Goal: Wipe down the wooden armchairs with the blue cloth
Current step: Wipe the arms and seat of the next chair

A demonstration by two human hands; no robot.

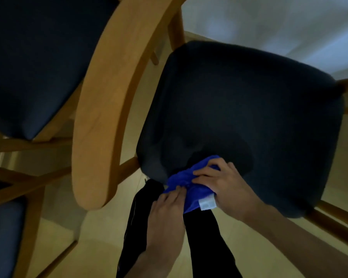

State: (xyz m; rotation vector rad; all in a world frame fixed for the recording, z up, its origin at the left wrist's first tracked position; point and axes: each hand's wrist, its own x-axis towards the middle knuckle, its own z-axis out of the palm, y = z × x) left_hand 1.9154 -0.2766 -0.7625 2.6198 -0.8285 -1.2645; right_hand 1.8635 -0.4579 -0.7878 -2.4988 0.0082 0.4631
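Where cushion ends, hands (193,195) gripping cloth (191,187)

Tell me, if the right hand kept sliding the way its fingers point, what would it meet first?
Probably the left hand: the right hand, gripping the bunched blue cloth, points leftward toward it, though depth is unclear.

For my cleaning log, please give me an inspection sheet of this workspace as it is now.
Surface: tan floor, partly glossy.
Job's things: blue cloth with white tag, bunched at the front edge of the dark seat cushion; wooden armrest beside it; second armchair at left.
Clutter: nothing seen.
Hands: left hand pinches the cloth; right hand grips it on top.
Cables: nothing seen.
Surroundings: pale wall; person's dark trousers below.
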